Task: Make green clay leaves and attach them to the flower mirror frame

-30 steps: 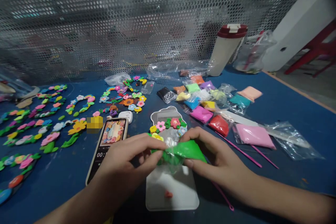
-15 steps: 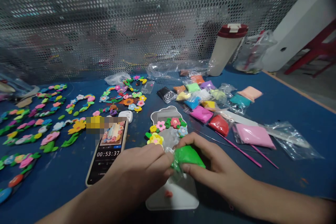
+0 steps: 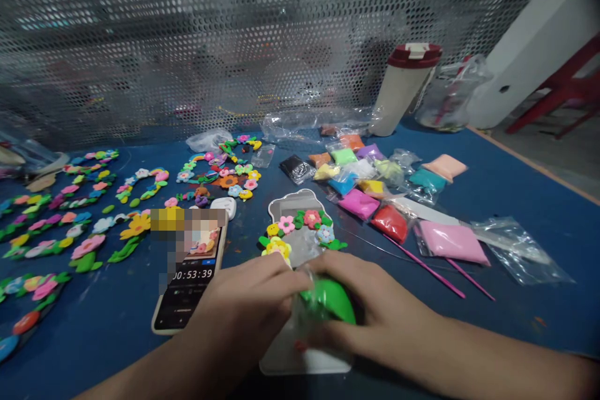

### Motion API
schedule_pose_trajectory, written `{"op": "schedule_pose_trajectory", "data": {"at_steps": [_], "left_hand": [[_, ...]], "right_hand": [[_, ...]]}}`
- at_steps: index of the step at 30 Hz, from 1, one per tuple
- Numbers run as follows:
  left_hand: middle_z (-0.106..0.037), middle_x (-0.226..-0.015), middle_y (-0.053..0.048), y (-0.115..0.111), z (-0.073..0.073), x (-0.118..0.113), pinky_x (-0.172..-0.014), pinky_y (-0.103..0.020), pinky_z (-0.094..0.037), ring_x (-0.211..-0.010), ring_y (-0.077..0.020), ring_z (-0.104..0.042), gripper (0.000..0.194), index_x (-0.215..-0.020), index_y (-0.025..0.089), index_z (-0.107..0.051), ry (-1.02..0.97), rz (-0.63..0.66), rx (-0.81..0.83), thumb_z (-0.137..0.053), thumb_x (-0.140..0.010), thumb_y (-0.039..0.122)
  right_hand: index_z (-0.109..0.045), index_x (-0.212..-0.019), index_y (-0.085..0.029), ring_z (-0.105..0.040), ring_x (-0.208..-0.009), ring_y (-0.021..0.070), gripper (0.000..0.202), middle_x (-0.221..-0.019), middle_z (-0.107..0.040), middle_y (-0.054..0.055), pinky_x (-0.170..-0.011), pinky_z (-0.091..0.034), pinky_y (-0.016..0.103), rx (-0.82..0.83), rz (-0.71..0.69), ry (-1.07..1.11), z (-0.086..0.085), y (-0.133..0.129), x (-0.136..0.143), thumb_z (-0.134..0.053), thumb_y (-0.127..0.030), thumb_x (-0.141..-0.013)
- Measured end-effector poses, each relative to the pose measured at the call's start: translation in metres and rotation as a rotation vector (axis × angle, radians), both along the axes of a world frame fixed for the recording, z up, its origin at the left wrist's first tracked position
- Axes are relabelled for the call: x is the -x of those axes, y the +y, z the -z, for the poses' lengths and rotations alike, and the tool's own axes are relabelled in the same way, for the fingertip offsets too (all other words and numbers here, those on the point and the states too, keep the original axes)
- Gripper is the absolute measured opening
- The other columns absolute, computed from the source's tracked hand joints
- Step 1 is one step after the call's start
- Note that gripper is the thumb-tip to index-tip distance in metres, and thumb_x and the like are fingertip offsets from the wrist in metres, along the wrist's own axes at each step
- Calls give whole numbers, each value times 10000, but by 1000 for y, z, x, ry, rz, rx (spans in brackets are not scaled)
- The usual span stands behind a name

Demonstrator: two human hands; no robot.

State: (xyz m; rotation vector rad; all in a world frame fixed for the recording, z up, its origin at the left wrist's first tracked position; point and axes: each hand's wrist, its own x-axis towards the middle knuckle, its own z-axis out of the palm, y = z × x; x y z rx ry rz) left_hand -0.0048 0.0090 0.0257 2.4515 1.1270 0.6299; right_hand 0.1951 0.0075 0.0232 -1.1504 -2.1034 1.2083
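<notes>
A bright green clay packet in clear plastic is between my two hands. My right hand is closed round its right side, the thumb blurred by motion. My left hand pinches the clear plastic at the packet's left end; its fingertips are partly hidden. Beneath both hands lies a small mirror with a white, wavy-topped frame. Clay flowers in yellow, pink, red and blue, with green leaves, ring its upper part. A small reddish clay bit is on its lower part.
A phone showing a timer lies left of my left hand. Several clay-flower wreaths spread across the left. Coloured clay packets, pink sticks and plastic bags lie right. A tumbler stands before the perforated metal screen.
My right hand has shifted slightly down and left, wrapping further over the green clay packet. The packet now looks rounder, and a green leaf at the mirror's right edge has come into view.
</notes>
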Motion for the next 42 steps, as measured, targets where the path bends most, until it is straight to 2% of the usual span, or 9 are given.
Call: {"op": "schedule_pose_trajectory", "data": {"at_steps": [6,9,12,20,24,27,34,38,42], "left_hand": [[-650,-873,21,3,-4,0,-618,-172,-476,-714,-103,-627,258,-1047,272,-592,-266,-114,233,-464,-871,133],[-646,-857,24,7,-13,0,-563,-165,-469,-661,-95,-609,210,-1053,252,-572,-266,-196,383,-432,-912,187],[-642,-889,11,8,-17,0,-699,-204,-466,-800,-121,-604,211,-943,232,-614,-168,-125,356,-403,-930,220],[-640,-743,20,7,-13,-3,-541,-201,-383,-610,-115,-540,128,-806,194,-643,-57,-128,415,-520,-836,219],[-650,-808,8,8,-13,-4,-635,-203,-415,-721,-129,-575,197,-857,198,-631,-80,-59,445,-445,-895,251],[-654,-826,0,10,-11,-2,-698,-202,-418,-777,-131,-583,197,-848,190,-628,-97,-14,435,-436,-890,196],[-534,-613,58,11,-3,2,-546,-178,-331,-555,-83,-450,161,-650,176,-530,-38,60,483,-555,-808,177],[-502,-592,47,3,3,-7,-525,-187,-332,-554,-101,-459,151,-615,183,-439,-46,-30,464,-509,-736,129],[-568,-600,24,-8,4,-16,-476,-199,-338,-537,-125,-514,135,-644,196,-468,8,-93,440,-434,-770,161]], "right_hand": [[-614,-1026,-216,-617,-882,192,226,-993,-680,34,-753,-474,294,-43,44,82,5,-1,-3,-617,-334,-834],[-592,-1089,-224,-608,-977,218,289,-1090,-666,54,-816,-473,330,-103,85,77,8,0,-6,-611,-373,-841],[-593,-1044,-214,-612,-917,214,245,-1035,-673,59,-781,-483,334,-188,76,17,9,-1,-7,-604,-359,-847],[-584,-1036,-108,-545,-767,220,207,-866,-653,97,-695,-414,355,-680,-93,-214,11,1,-9,-484,-183,-871],[-603,-993,-97,-513,-684,211,219,-779,-648,81,-654,-353,358,-894,-128,-275,15,4,-8,-407,-130,-901],[-609,-984,-95,-512,-681,207,222,-782,-649,77,-658,-327,361,-900,-138,-296,14,3,-8,-412,-106,-882],[-582,-1066,-94,-510,-722,207,269,-857,-666,78,-680,-321,366,-858,-240,-259,14,-2,-7,-429,-119,-846],[-603,-959,-103,-503,-666,195,267,-768,-646,77,-643,-360,346,-841,-206,-190,13,-7,-3,-338,-101,-925],[-618,-987,-106,-557,-630,182,255,-706,-651,73,-604,-427,302,-746,-144,-128,-4,-19,-1,-368,-117,-938]]}}
